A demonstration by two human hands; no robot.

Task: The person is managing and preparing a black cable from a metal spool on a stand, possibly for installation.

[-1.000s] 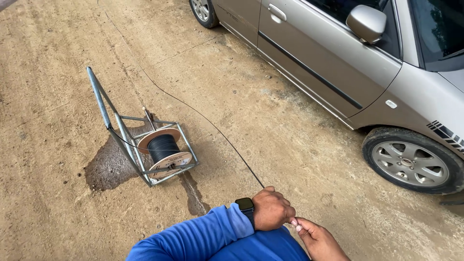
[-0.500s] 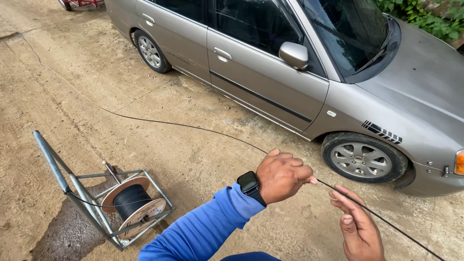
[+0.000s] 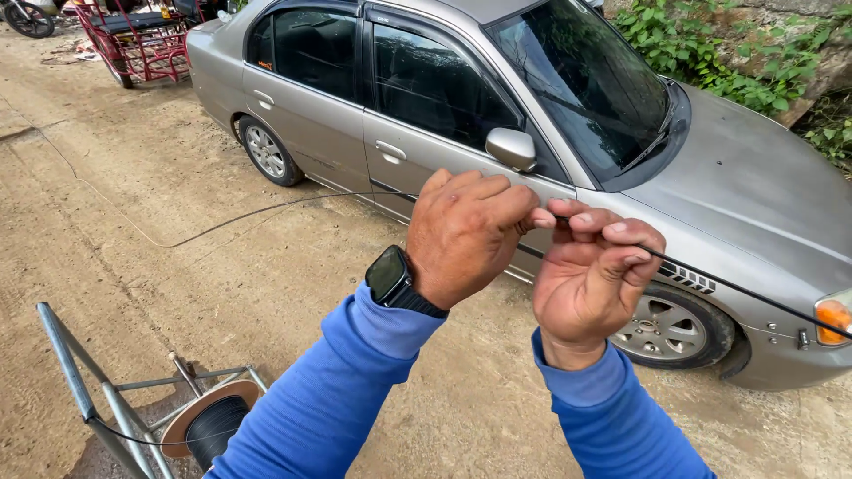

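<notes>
Both hands are raised together in the middle of the head view, and between them they pinch a thin black cable [image 3: 266, 211]: the left hand [image 3: 466, 232] is curled over it with fingers folded down, the right hand [image 3: 593, 270] closed around it just beside, fingertips [image 3: 621, 229] bent over the line, the two hands touching at the knuckles. The stretch of cable inside the hands is hidden, so how it runs through the grip cannot be told. To the right it comes out from the right hand and runs taut across the front wheel [image 3: 670, 330] of a grey car [image 3: 728, 195] to the frame edge, where it is cut off. To the left it sags away behind the left hand, drops to the dirt ground [image 3: 133, 177] and trails off towards the far left, growing too thin to follow. A black wristwatch [image 3: 390, 277] sits on the left wrist above blue sleeves [image 3: 346, 381]. At the lower left a cable reel [image 3: 209, 426] on a grey metal stand [image 3: 80, 381] is partly cut by the bottom edge; a strand leaves it, but its link to the held cable is out of sight. A red cart [image 3: 138, 40] stands far back, cropped at the top. Open ground lies left of the car, between reel and cart
</notes>
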